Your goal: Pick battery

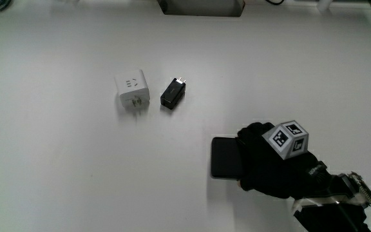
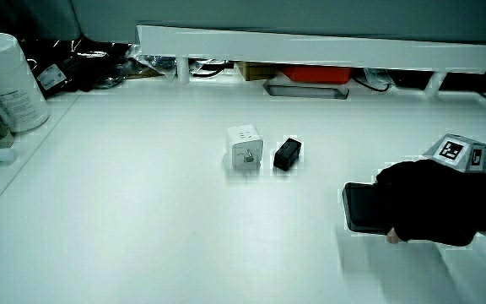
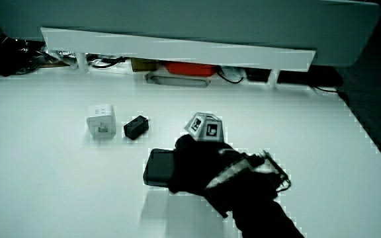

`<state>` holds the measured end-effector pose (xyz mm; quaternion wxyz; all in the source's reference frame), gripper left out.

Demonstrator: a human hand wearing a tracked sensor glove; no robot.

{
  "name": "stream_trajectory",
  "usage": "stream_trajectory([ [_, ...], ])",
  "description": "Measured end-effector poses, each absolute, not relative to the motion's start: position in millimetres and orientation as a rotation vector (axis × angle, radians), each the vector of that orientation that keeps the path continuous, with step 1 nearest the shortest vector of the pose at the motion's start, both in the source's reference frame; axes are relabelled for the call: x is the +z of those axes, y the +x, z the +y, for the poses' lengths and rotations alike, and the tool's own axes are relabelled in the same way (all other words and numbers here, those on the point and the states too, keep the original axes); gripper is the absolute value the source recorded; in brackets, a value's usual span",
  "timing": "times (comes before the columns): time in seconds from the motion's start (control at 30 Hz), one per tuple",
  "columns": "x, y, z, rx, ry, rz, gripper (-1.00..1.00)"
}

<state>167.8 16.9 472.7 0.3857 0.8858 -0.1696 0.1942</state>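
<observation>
Hand (image 1: 269,164) grips the battery (image 1: 224,158) — on the table (image 1: 76,167).

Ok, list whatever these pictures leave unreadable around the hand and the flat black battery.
- Part of the flat black battery: covered by the hand in every view.
- Fingertips: hidden under the glove in the main view.
- Whether the battery is lifted off the table or lying on it: no view settles it.
- Marks on the white plug cube: too small to read.
</observation>
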Motion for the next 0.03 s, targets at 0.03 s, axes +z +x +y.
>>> stream_trajectory([
  [0.03,469.2,164.1,15.2,0.479,2.274,-0.437,1.0],
])
